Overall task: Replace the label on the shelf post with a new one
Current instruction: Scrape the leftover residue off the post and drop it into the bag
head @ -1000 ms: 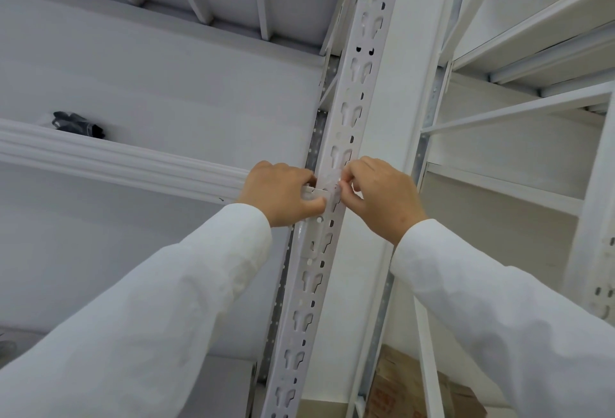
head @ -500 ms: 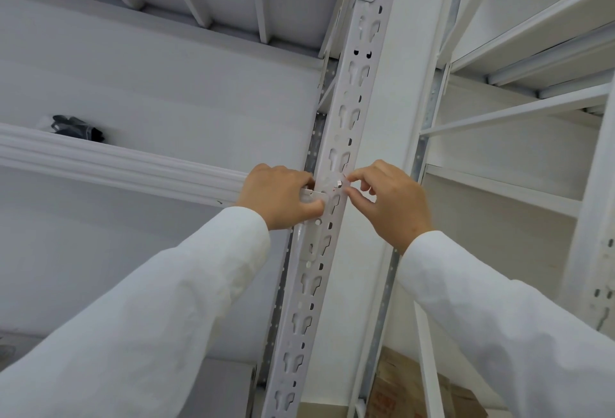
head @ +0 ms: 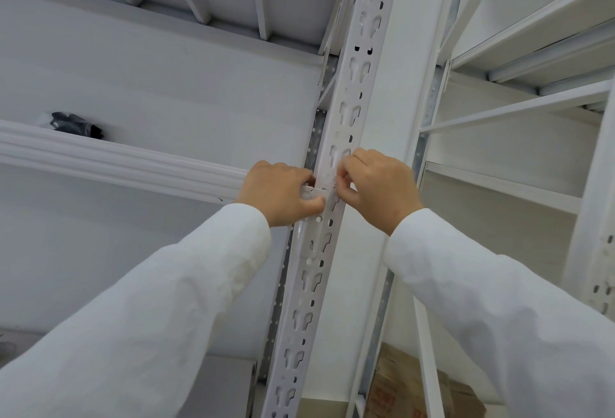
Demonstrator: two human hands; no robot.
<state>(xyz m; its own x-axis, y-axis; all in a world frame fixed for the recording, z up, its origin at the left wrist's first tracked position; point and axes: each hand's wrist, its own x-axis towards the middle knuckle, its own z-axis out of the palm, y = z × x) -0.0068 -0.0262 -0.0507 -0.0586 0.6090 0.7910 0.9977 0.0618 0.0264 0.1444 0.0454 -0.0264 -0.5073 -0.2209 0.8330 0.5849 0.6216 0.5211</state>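
Note:
A white slotted shelf post [head: 346, 95] runs up the middle of the view. Across it at hand height lies a small white label [head: 316, 192], hard to tell from the post. My left hand [head: 279, 193] grips the label's left end between thumb and fingers at the post's left edge. My right hand [head: 379, 189] pinches at the label's right part on the post's face, fingertips pressed together. How much of the label sticks to the post is hidden by my fingers.
A white shelf beam [head: 116, 161] runs left from the post, with a dark bundle [head: 76, 125] on that shelf. More white shelving [head: 532, 31] stands to the right. A brown cardboard box [head: 416, 391] sits low right behind the post.
My right hand has shifted slightly up and curled its fingers tighter at the label. My left hand has kept its hold on the left end.

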